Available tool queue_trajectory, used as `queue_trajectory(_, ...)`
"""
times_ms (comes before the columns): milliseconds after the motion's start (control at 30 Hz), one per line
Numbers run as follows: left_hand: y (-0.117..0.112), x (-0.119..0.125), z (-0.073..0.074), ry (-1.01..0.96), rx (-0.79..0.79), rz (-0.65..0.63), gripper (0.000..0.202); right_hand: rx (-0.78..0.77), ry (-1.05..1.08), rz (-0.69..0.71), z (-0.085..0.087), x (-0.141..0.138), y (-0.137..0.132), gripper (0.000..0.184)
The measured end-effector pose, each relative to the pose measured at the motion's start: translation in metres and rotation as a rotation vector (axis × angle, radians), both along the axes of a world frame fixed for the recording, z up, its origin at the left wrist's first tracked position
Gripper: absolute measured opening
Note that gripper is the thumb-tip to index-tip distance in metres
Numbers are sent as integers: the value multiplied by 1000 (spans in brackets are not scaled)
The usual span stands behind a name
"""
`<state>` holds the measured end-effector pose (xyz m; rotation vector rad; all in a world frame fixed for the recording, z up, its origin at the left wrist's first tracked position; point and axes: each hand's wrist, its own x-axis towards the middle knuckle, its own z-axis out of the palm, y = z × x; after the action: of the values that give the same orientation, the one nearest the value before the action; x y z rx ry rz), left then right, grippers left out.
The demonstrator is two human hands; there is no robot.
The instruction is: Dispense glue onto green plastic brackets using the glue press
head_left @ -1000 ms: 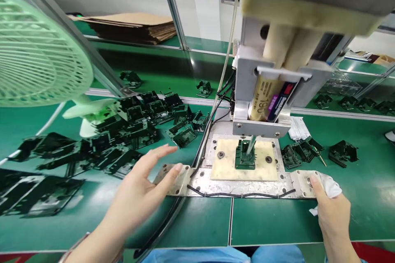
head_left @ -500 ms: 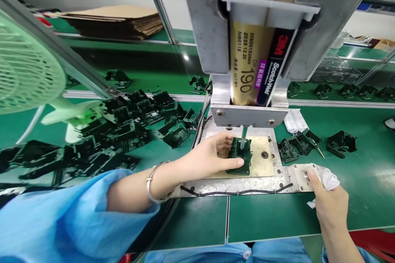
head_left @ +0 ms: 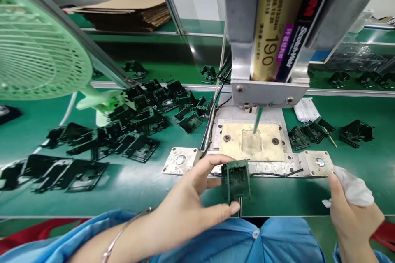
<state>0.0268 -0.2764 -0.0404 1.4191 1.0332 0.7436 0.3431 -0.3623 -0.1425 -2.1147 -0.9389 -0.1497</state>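
Between the thumb and fingers of my left hand (head_left: 191,209) is a small black plastic housing (head_left: 238,181), its hollow side facing up. It is held in front of the dispensing fixture's cream pad (head_left: 268,154), apart from it. Above the pad's shallow square recess hangs a greenish nozzle (head_left: 257,120), below an adhesive cartridge (head_left: 274,37) in a metal holder. My right hand (head_left: 354,220) is closed around a crumpled white wipe (head_left: 358,191), close to the right push button (head_left: 319,162) but off it.
Many black housings (head_left: 145,121) lie piled on the left of the green bench, beside a green fan (head_left: 40,49). A left push button (head_left: 180,159) flanks the fixture. Right of it are more housings (head_left: 356,131), a white packet (head_left: 306,109) and a thin stick (head_left: 332,140).
My left hand has drawn the housing off the pad, out from beneath the nozzle and toward me. My right thumb has left the right button. The view has shifted.
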Motion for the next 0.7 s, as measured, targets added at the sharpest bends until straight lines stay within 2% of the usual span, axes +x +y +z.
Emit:
queue_trajectory(33,-8,-3,0,-3,80,15,53,9,-149,112,3,-7,-7,43)
queue_trajectory(100,-21,-7,1,-18,188,8,51,95,-326,451,16,-26,-16,34)
queue_trajectory(167,-28,-7,1,-45,261,-13,51,171,-299,815,33,-51,-19,30)
queue_trajectory(233,-30,-5,1,-77,316,-68,56,186,-175,1024,47,-74,-19,27)
queue_trajectory(333,-30,-3,1,-68,382,-139,63,171,-127,1109,58,-99,-13,28)
queue_trajectory(500,-28,-1,0,-40,413,-124,60,207,-301,1229,62,-111,4,30)
queue_trajectory(600,-28,0,-2,-28,385,-82,55,196,-258,1185,59,-108,7,25)
queue_trajectory(667,-23,-5,0,-3,374,-101,54,163,-138,1103,49,-93,3,25)
queue_trajectory(700,-17,-10,1,22,380,-100,52,143,-53,1013,40,-79,0,26)
